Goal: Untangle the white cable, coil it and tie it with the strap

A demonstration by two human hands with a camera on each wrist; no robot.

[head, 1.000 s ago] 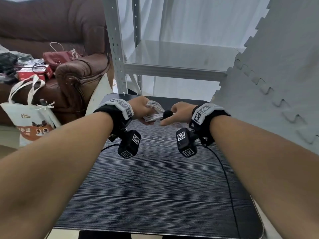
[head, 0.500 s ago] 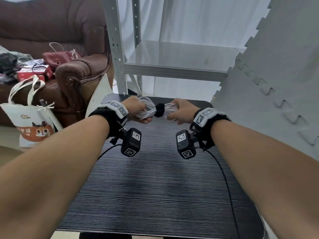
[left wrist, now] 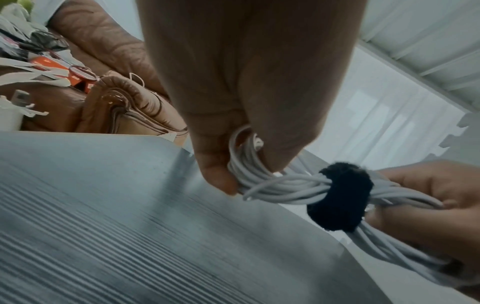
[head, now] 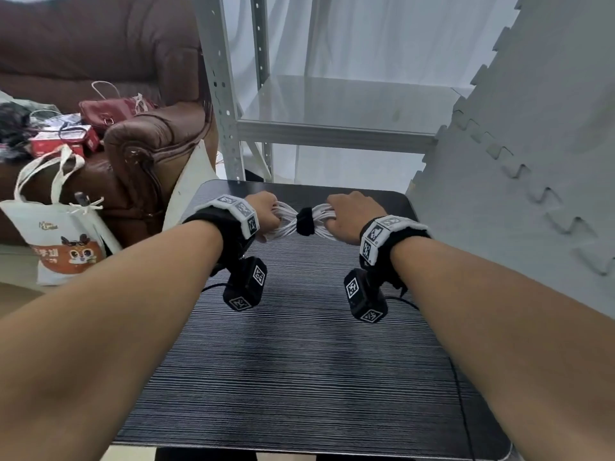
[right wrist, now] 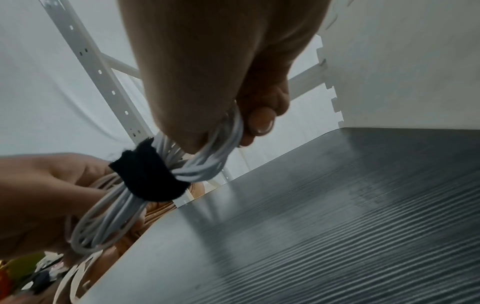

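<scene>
The white cable [head: 287, 225] is coiled into a bundle held above the far end of the black ribbed table [head: 299, 361]. A black fuzzy strap [head: 305, 221] is wrapped round the middle of the bundle. My left hand [head: 266, 215] grips the coil's left loops [left wrist: 249, 164], fingers curled round them. My right hand [head: 346, 217] grips the right loops [right wrist: 223, 152] the same way. In the wrist views the strap [left wrist: 340, 197] [right wrist: 148, 174] cinches the strands between both fists. The cable's ends are hidden inside the hands.
A grey metal shelf rack [head: 332, 128] stands just beyond the table. Grey foam puzzle mats [head: 532, 161] lean at the right. A brown leather sofa [head: 139, 141] with bags and a white tote [head: 63, 241] sits to the left. A thin black wire [head: 462, 394] runs down the table's right side.
My right hand moved from the strap to grip the coil's right end. Both hands have drawn apart, stretching the bundle sideways, with the strap now wrapped round its middle.
</scene>
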